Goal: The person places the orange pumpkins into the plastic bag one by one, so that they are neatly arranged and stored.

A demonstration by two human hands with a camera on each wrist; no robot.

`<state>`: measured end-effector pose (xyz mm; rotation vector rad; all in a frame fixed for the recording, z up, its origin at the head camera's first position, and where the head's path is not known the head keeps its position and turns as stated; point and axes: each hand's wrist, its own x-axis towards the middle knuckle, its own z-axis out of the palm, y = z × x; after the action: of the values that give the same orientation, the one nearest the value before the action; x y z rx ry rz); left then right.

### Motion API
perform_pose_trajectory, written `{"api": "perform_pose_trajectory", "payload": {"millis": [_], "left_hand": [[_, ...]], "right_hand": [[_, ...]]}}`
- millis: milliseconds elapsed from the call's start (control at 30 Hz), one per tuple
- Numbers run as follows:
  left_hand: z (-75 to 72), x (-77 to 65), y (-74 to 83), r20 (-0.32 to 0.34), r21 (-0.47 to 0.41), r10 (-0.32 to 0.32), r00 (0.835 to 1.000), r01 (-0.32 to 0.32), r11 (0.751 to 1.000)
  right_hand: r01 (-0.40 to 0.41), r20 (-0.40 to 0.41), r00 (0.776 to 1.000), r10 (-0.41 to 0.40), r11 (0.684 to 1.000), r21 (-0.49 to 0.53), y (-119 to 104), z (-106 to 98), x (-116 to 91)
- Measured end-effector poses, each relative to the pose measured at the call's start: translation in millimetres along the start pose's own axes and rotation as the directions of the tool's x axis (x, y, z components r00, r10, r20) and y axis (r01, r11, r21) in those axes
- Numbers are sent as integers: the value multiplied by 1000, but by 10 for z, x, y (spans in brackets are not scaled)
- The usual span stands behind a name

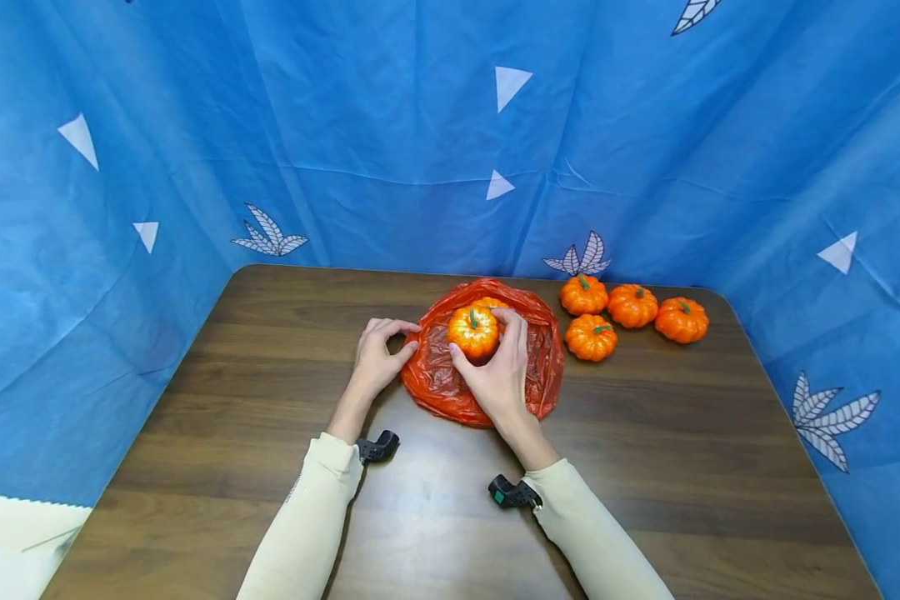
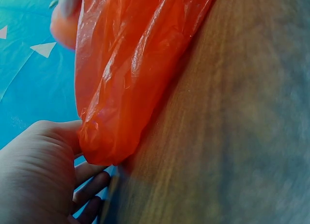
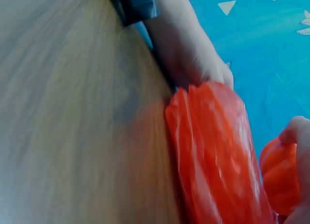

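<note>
A small orange pumpkin (image 1: 472,332) with a green stem is held between the thumb and fingers of my right hand (image 1: 499,367), over the mouth of a red plastic bag (image 1: 438,379). Behind it, partly covered, another pumpkin (image 1: 491,303) shows inside the bag. My left hand (image 1: 378,354) pinches the bag's left rim between thumb and fingers. From the left wrist view, the bag's side (image 2: 121,103) stands up off the table where the left thumb meets it. The right wrist view shows the held pumpkin (image 3: 281,175) just above the bag's edge.
To the right of the bag, several more orange pumpkins (image 1: 633,306) sit in a cluster near the back edge of the brown wooden table (image 1: 645,467). A blue patterned cloth (image 1: 390,125) hangs behind and along both sides. Each wrist wears a black camera (image 1: 378,447).
</note>
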<state>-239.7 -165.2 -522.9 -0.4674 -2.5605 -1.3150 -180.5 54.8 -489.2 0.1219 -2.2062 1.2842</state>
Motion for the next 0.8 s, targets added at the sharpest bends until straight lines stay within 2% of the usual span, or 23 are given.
{"api": "perform_pose_trajectory", "payload": {"millis": [367,500,600,800], "left_hand": [[20,14,-3,4,9,12,1000,-12,1000],[-2,9,-15,3,24,9,1000,-9,1000],[-1,11,-16,2,27,17,1000,-17,999],[-11,6,3,-2,16,27,1000,-27,1000]], "right_hand": [[-14,161,987,28,996,-83,-42,227,36],[40,228,973,-15,994,-104,-9,284,13],[112,267,960,-81,988,-104,19,303,0],[198,286,944,-167,977,-83,66,308,15]]}}
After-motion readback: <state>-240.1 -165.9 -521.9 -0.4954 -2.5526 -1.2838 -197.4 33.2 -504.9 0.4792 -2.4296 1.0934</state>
